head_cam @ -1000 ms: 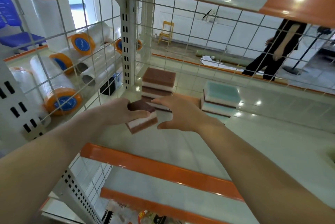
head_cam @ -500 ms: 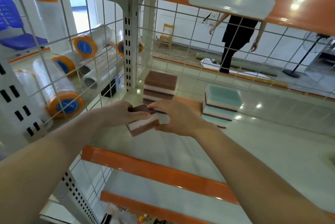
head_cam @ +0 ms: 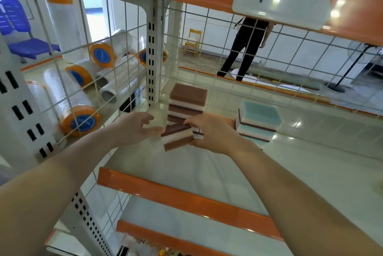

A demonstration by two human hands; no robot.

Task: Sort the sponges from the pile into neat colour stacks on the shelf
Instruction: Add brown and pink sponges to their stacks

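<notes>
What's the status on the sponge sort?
Right hand grips a brown sponge; left hand open beside it. Brown stack behind, teal stack right. Path unobstructed.

Brown-white sponge (head_cam: 177, 137) tilted before brown stack (head_cam: 187, 103).

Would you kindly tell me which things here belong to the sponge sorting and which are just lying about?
Job in hand:
brown sponge in the right hand
left hand
brown stack
blue stack
shelf

Lying about:
film rolls
yellow chair
blue chair

Brown sponges: stack (head_cam: 187, 103) of three or so, one held (head_cam: 177, 136). Blue sponges (head_cam: 258, 123): three. Film rolls (head_cam: 70, 98): at least six. Chairs: blue (head_cam: 18, 34), yellow (head_cam: 192, 42).
</notes>
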